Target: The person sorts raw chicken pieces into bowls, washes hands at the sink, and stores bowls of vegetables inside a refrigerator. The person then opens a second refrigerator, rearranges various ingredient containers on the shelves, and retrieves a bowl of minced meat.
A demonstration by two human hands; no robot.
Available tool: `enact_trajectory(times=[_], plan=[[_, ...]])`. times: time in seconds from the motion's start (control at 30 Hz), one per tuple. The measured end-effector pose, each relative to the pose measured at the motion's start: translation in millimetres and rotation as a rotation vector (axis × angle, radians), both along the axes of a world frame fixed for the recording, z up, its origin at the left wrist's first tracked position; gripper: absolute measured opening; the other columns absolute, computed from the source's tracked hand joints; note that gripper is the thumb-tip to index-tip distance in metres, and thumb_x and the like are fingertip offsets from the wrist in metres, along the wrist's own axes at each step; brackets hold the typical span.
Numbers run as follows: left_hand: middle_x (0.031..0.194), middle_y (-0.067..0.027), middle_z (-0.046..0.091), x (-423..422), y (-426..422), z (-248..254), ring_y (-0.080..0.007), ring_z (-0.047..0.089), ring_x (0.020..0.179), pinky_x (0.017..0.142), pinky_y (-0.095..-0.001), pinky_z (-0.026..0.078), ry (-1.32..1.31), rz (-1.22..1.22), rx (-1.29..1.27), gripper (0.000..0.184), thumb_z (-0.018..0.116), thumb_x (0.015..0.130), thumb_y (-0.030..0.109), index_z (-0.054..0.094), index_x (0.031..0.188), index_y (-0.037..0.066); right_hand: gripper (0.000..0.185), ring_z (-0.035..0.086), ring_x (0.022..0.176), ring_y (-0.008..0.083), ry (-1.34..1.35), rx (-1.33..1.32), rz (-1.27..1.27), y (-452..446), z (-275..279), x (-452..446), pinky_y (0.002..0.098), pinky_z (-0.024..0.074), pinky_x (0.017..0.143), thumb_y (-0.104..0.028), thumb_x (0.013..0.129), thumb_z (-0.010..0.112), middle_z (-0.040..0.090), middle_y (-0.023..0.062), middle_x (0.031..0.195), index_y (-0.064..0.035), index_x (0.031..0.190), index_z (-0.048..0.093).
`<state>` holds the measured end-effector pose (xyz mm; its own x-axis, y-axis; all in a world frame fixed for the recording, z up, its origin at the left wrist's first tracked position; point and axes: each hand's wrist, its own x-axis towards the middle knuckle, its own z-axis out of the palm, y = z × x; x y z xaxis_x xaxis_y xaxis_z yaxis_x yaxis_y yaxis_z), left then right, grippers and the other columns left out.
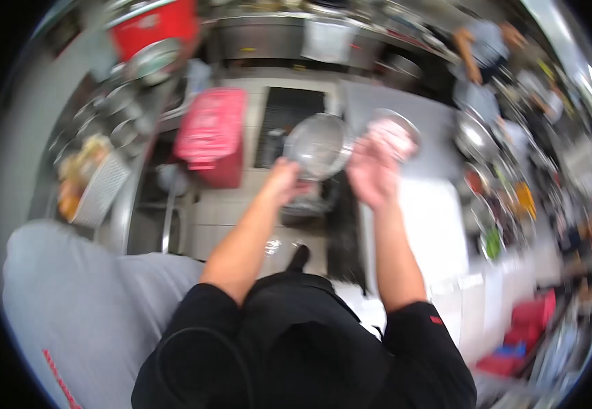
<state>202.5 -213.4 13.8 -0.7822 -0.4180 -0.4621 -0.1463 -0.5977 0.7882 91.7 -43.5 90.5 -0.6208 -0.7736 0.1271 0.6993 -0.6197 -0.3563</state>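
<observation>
My left hand (283, 183) is clamped on the near edge of a bowl (320, 146), thumb and fingers closed at its rim. The bowl is up in front of me, over the floor (224, 215) and just left of the counter (364, 99); it is tilted, and its inside looks see-through or shiny — the blur won't let me say which.

My right hand (375, 174) is empty, palm turned up, fingers spread and apart from the thumb. It is at the counter's edge, right beside a dish (415, 129) of pale pink pieces (390, 135). My fingertips overlap the dish in view, but I cannot tell whether they touch it. Nearer me than the dish, a white board (429, 225) lies on the counter.

Off to my left stand a red bin (214, 129), lidded, and a white basket (101, 194) heaped with blurred orange and pale stuff, with steel pots (122, 105) beyond it. A black mat (289, 112) is on the floor past my bowl. Farther right, a person (483, 48) in a grey top is across the counter — and a grey sleeve (71, 293) is close at my left.
</observation>
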Motion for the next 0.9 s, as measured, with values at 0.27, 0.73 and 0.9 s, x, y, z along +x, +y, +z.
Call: enact_trajectory(times=[0.27,0.73,0.9], plan=[[0.101,-0.0100,0.057,65.5,112.9,-6.9,-0.0259,0.062,0.079,0.063,-0.0409,0.056,0.019,-0.235,-0.018,0.033,0.048,0.084,0.010,0.044,0.116,0.013,0.014,0.066,0.083,0.0160,0.013,0.138,-0.113,80.6,34.1,100.1,0.0300,0.0540,0.078,-0.021,0.094,0.062,0.067,0.0044,0.088,-0.0078,0.096,0.065],[0.111,-0.0066,0.060,278.0,265.5,-103.1,-0.0253,0.062,0.097,0.072,-0.0411,0.053,-0.166,-0.151,0.050,0.038,0.051,0.082,0.016,0.050,0.120,0.015,0.014,0.061,0.072,0.0158,-0.013,0.173,0.214,212.0,-47.0,243.8,0.0299,0.0516,0.069,-0.019,0.094,0.061,0.063,0.0037,0.077,-0.0077,0.086,0.063],[0.107,-0.0090,0.062,352.7,334.8,-117.0,-0.0263,0.064,0.099,0.085,-0.0526,0.054,-0.168,-0.065,0.117,0.027,0.045,0.091,0.007,0.054,0.117,0.010,0.012,0.059,0.083,0.0148,-0.018,0.306,0.542,264.4,-97.8,287.7,0.0295,0.0490,0.081,-0.018,0.096,0.056,0.062,0.0039,0.087,-0.0070,0.094,0.060]])
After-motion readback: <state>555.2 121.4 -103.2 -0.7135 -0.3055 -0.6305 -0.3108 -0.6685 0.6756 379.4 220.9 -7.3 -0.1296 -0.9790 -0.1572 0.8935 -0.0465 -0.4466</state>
